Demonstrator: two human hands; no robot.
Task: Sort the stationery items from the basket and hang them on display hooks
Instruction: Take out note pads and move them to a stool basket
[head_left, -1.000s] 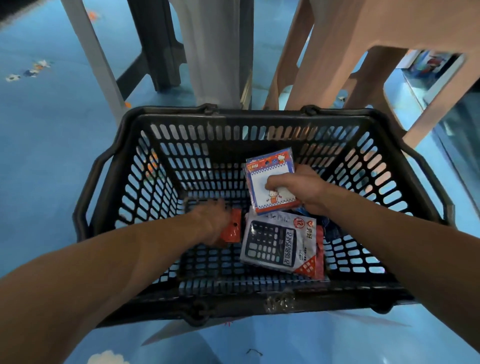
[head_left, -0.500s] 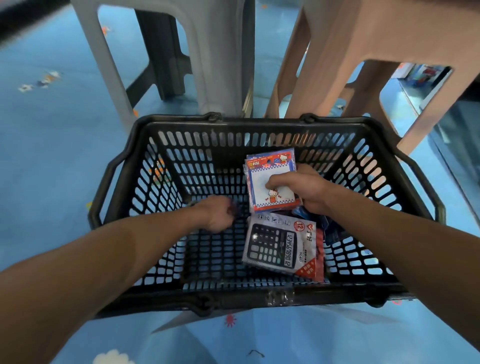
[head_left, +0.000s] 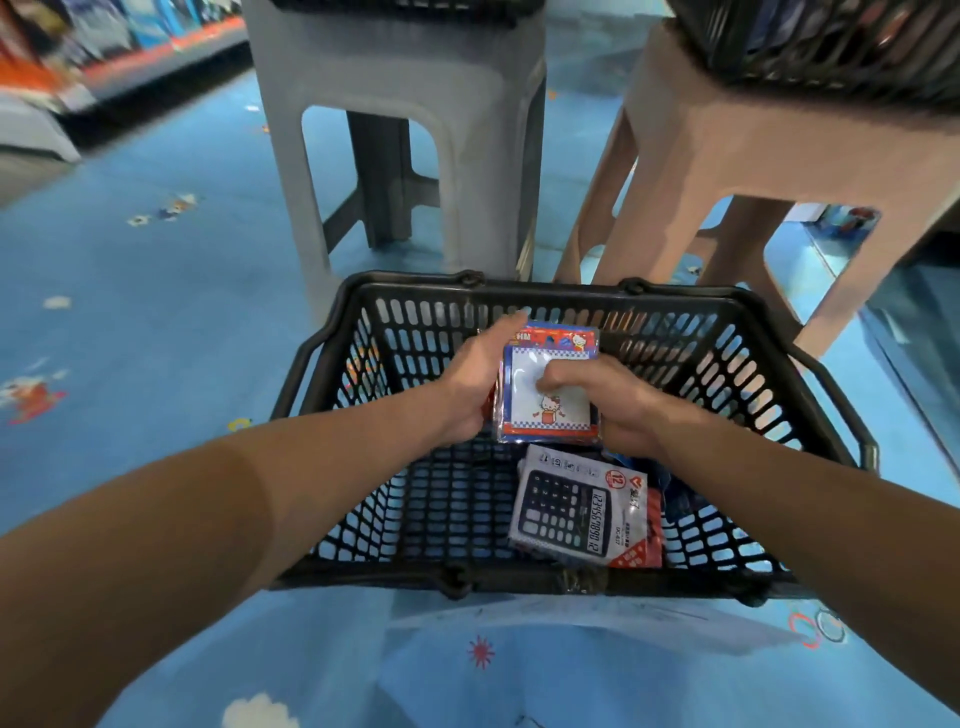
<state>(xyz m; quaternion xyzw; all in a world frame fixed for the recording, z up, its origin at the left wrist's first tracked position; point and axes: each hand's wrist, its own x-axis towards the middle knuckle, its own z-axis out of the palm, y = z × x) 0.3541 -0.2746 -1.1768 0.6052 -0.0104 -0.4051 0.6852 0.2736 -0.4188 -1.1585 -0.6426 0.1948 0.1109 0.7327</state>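
A black plastic basket (head_left: 810, 395) stands on the blue floor. Above its middle I hold a stack of cartoon notepad packs (head_left: 563, 410) with blue and red checked borders. My right hand (head_left: 618, 405) grips the stack from the right, thumb across the front. My left hand (head_left: 478, 384) holds the stack's left edge, fingers reaching up along it. A red edge shows behind the stack by my left palm. In the basket's near right corner lies a packaged black calculator (head_left: 576, 506), with blue items partly hidden beside it.
A grey plastic stool (head_left: 395, 104) and a brown plastic stool (head_left: 769, 150) stand just behind the basket. Another black basket (head_left: 831, 47) sits on the brown stool. Blurred shop shelves (head_left: 78, 57) run along the far left.
My left hand rose from the basket floor and joined the notepad stack's left edge. The stack lifted a little. The view tilted up, showing the stools and shelves.
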